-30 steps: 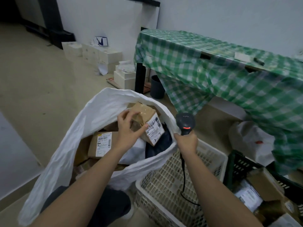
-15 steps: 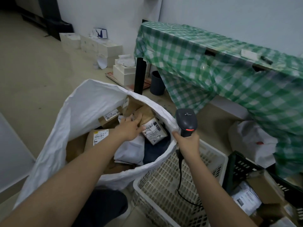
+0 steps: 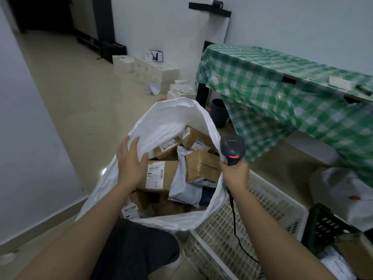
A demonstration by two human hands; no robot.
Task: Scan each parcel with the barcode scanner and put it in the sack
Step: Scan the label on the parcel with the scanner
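Note:
A big white sack stands open on the floor in front of me, holding several brown cardboard parcels and a grey mailer bag. The parcel just dropped, a small brown taped box, lies near the sack's right side. My left hand hovers over the sack's left rim with fingers spread, holding nothing. My right hand grips the handle of the black barcode scanner, its red light lit, at the sack's right rim.
A white plastic crate stands right of the sack, the scanner's cable hanging into it. A dark crate with more parcels sits at far right. A table with a green checked cloth is behind. White boxes line the wall.
My left hand let go of the small brown parcel in the sack and drew back to the left rim, fingers spread. The right hand kept holding the scanner.

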